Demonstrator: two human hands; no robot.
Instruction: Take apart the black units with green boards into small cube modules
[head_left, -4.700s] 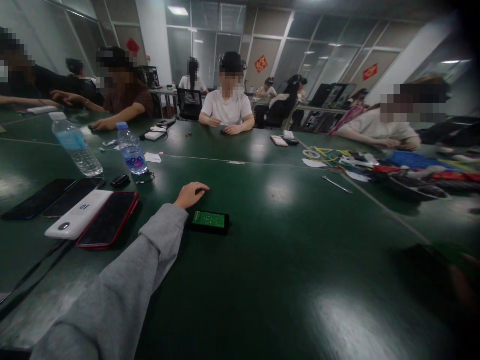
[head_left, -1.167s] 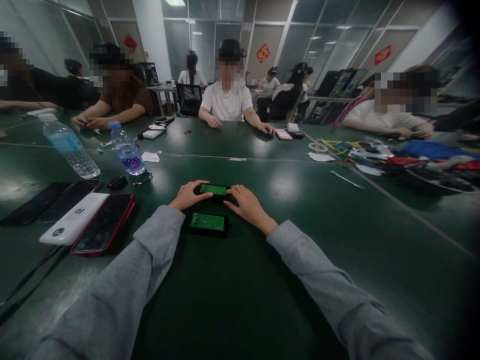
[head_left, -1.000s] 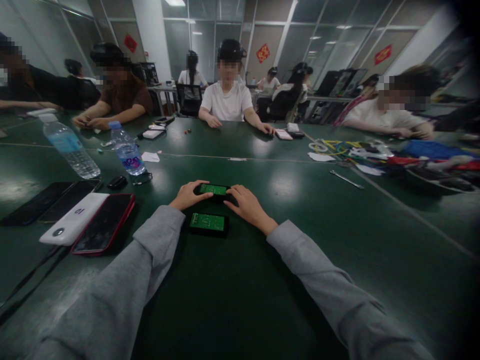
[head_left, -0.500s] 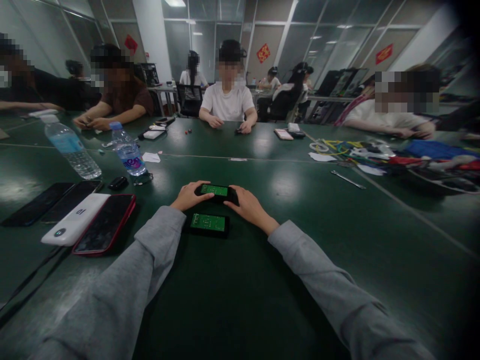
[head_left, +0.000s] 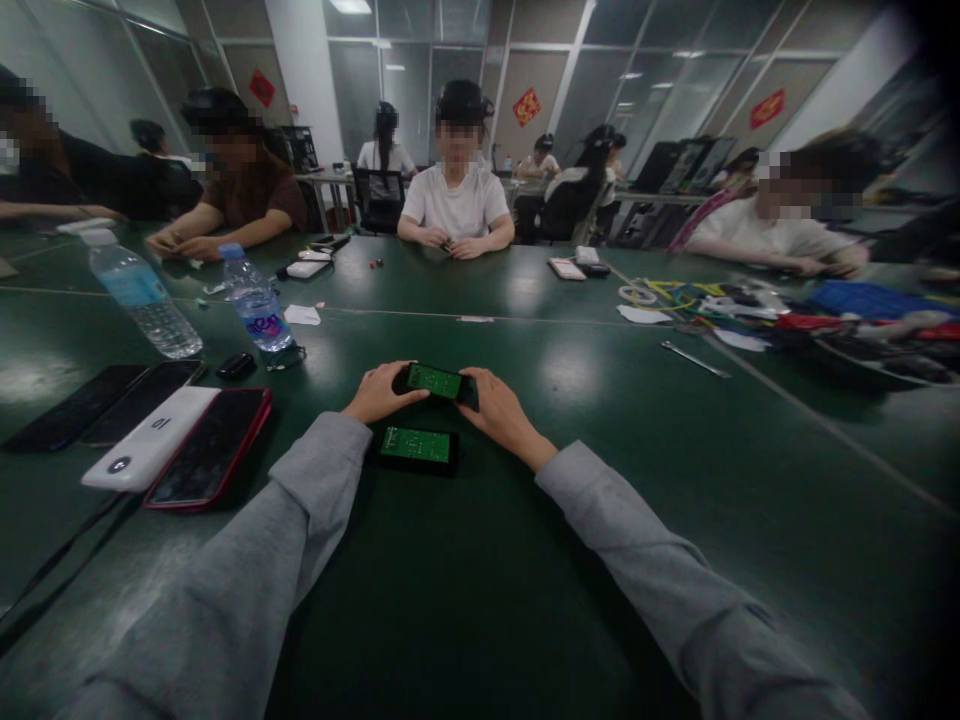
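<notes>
Between my two hands is a green circuit board in a black case [head_left: 435,381], its board side facing up and slightly tilted. My left hand [head_left: 384,392] grips its left end, with the thumb along the near edge. The right end is pinched by my right hand [head_left: 496,408]. Just nearer to me, a second green circuit board in a black case [head_left: 417,446] lies flat on the dark green table [head_left: 480,580], and neither hand is on it.
Left of my hands lie a red-cased phone [head_left: 214,447], a white power bank [head_left: 154,440] and dark phones [head_left: 79,405]. Two water bottles [head_left: 259,300] stand behind them. A wrench [head_left: 694,359] and a cable pile [head_left: 720,300] are at right. Co-workers [head_left: 455,200] sit opposite.
The held board in its case has tilted, its right end now lower, and shifted slightly right. My hands stay nearly in place. The co-worker opposite has brought both hands together.
</notes>
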